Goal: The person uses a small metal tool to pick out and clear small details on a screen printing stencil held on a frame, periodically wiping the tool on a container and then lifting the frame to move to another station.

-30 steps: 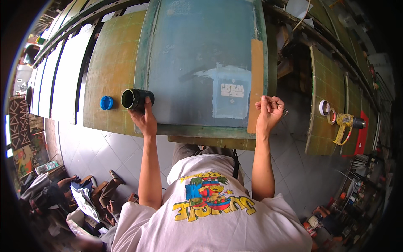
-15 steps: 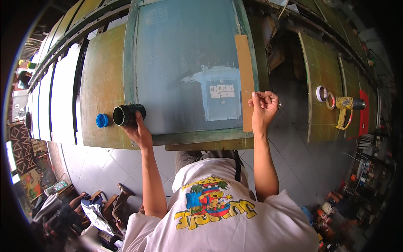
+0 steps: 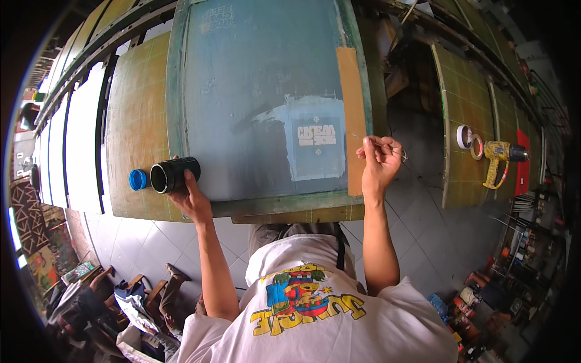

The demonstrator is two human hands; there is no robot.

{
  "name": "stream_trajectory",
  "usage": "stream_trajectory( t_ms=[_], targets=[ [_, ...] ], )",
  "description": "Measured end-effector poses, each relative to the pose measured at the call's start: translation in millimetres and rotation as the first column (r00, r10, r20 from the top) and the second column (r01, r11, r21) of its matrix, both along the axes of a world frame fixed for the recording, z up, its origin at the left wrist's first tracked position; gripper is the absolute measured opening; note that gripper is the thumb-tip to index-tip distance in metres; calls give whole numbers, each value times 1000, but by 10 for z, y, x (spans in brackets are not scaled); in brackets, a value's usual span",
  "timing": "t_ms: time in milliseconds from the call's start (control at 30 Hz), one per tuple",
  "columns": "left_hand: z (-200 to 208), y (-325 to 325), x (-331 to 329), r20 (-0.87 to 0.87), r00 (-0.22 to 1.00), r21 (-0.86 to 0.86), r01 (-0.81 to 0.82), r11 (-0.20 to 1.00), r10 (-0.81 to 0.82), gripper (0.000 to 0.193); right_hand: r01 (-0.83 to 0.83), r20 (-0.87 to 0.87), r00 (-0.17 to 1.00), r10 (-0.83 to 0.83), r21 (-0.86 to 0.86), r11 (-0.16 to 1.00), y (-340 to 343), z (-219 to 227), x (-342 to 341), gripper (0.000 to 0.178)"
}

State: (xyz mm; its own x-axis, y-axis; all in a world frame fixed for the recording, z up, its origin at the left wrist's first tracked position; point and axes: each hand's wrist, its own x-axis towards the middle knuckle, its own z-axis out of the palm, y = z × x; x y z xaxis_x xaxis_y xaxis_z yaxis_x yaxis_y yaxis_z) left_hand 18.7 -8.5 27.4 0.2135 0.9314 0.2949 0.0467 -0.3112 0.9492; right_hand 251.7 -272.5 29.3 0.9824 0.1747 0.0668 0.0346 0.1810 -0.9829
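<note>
My left hand [image 3: 192,198] is wrapped round a dark open-topped jar [image 3: 175,174], tilted on its side with its mouth facing left, over the near left corner of a printing screen [image 3: 242,91]. A blue screw lid [image 3: 138,179] lies just left of the jar. The screen's blue-grey mesh carries a lighter rectangle with a pale printed design [image 3: 316,135]. Brown tape [image 3: 351,109] runs along its right side. Beside the tape's near end, my right hand [image 3: 379,162] is raised with thumb and fingers pinched together; a thin thing shows by the fingers, too small to name.
Under the screen, a wooden board [image 3: 139,121] extends to the left. On another board to the right lie two tape rolls [image 3: 464,137], a yellow and black heat gun [image 3: 499,158] and a red flat item [image 3: 521,163]. Clutter and a seated person's legs [image 3: 175,290] show lower left.
The view has shifted slightly, so the screen, jar and lid sit a little lower and farther left in the picture. My left hand keeps hold of the jar; my right hand stays pinched.
</note>
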Motion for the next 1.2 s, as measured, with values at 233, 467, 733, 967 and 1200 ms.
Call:
stream_trajectory(
  t_ms=[233, 467, 733, 967, 1200],
  targets=[
    [-65, 3, -35, -65, 998, 27, -5, 1000, 7, 50, 10, -26, 1000, -11, -27, 1000, -4, -12, -16, 29],
    [-132, 34, -66, -84, 996, 44, -4, 999, 7, 58, 30, 45, 999, -27, -74, 997, 16, -68, -10, 31],
    [-149, 40, -70, -116, 993, 44, -12, 999, 17, 62, 34, 54, 998, -30, -74, 997, 20, -93, -12, 31],
    [-164, 50, -73, -93, 996, 46, 0, 999, 4, 63, 41, 71, 997, -34, -98, 994, 34, -88, -12, 30],
    [-166, 55, -64, -71, 997, 46, -2, 999, 5, 61, 77, 40, 996, -76, -51, 996, 2, -81, -17, 28]
  ],
)
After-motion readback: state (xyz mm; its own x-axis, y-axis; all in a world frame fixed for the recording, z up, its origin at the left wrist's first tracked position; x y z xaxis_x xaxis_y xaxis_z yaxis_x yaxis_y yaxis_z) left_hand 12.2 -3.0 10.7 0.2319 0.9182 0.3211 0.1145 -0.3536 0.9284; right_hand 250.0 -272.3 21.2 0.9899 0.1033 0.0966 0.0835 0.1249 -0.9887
